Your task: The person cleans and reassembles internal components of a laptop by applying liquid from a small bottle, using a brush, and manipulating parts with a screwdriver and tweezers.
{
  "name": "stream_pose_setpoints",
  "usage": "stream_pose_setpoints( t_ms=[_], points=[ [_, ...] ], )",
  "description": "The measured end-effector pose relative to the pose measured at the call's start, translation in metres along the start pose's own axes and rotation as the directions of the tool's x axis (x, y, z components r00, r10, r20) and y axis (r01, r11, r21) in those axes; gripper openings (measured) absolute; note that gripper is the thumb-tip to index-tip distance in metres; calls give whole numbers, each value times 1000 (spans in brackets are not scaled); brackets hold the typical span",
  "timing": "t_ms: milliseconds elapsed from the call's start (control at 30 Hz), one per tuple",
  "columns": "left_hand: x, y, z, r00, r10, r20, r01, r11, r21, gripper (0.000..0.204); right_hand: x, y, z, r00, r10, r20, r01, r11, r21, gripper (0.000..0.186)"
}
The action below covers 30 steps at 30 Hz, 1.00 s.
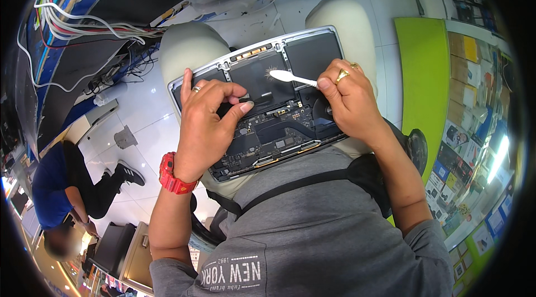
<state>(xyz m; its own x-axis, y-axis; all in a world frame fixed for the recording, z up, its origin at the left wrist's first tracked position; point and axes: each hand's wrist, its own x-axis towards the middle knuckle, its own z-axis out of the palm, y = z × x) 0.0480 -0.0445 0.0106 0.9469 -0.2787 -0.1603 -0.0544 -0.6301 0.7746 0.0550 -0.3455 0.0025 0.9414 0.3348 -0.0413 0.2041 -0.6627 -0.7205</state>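
Glass display case (474,37), white-framed: right of the laptop; contents blurred, bent and cut off at the rim of view.

Lime-green panel (419,85), flat, smooth: between laptop and case.

Laptop (262,76), bottom cover off: across the wearer's lap, on pale trousers (341,20). Rounded, silvery metal edge; matte black, slab-like battery cells (314,51) along the far side; dark, densely studded circuit board (282,140) along the near side. Left end partly hidden by hand and wrist.

Left hand (207,110): over the laptop's left half, thumb and forefinger close together at a small dark strip (261,97); cannot tell whether they pinch it.

Right hand (353,99): at the laptop's right edge, thumb and fingers clamped on the toothbrush handle.

Toothbrush (293,77): white, slender, glossy plastic; frayed bristles over the laptop's middle cell, contact unclear.

Wristwatch (176,174): red, chunky; left of the laptop's near corner.
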Motion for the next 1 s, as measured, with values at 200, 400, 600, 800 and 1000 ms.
stream_pose_setpoints(
  t_ms=[200, 400, 600, 800, 1000],
  points=[
    [2, 2, 0, 1000, -19, 14, 19, 1000, 9, 17, 0, -1, -1, 1000, 0, 2, 0, 1000, -7, 29],
    [3, 3, -1, 999, -37, 23, 36, 999, 16, 17, 0, -1, -1, 1000, -3, 3, 3, 1000, -3, 30],
    [3, 4, -2, 999, -44, 24, 44, 999, 22, 17, 1, -2, -1, 1000, -3, 10, 3, 1000, -9, 29],
    [3, 4, -1, 998, -56, 25, 56, 998, 10, 16, 1, -2, -1, 1000, -10, 4, 10, 1000, -24, 28],
    [3, 2, -2, 997, -70, 28, 70, 998, 5, 17, 0, -3, -1, 1000, -9, 6, 9, 1000, -29, 27]
  ],
)
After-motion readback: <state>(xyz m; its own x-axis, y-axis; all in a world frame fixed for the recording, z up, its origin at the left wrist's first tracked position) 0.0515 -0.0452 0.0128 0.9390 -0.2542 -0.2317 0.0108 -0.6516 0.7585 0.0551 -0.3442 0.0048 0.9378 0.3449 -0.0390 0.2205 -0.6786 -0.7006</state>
